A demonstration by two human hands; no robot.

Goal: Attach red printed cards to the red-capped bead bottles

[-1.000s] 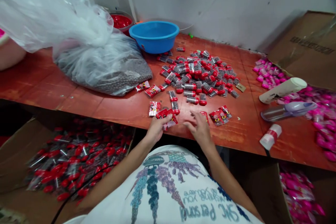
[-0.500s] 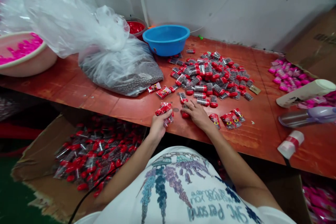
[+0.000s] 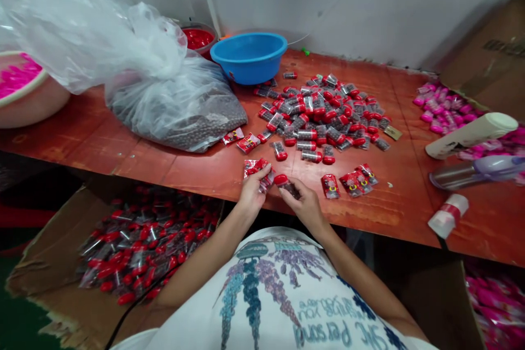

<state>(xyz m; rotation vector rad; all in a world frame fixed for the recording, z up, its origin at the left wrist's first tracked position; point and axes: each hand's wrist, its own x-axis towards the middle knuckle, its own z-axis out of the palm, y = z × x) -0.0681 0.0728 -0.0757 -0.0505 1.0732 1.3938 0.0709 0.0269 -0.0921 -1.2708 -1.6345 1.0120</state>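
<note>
My left hand (image 3: 253,188) is closed on several red printed packets (image 3: 259,167) at the table's front edge. Beside it, my right hand (image 3: 304,201) grips a small clear bottle (image 3: 282,179) with a red cap and dark contents, its cap end pointing toward the packets. Just beyond my hands another red-capped bottle (image 3: 279,151) stands apart from a large pile of the same bottles (image 3: 320,112). To the right of my right hand lie a single red packet (image 3: 330,186) and a small cluster of packets (image 3: 357,181).
A plastic bag of dark beads (image 3: 180,115) and a blue basin (image 3: 249,60) stand behind, left. A cardboard box (image 3: 45,268) of red-capped bottles sits below the table. At right are a white tumbler (image 3: 467,135), a clear bottle (image 3: 459,174) and a white roll (image 3: 448,215).
My right hand has picked up a red-capped bottle from the table and drawn it back toward me, close to the packets in my left hand. The whole view has shifted slightly.
</note>
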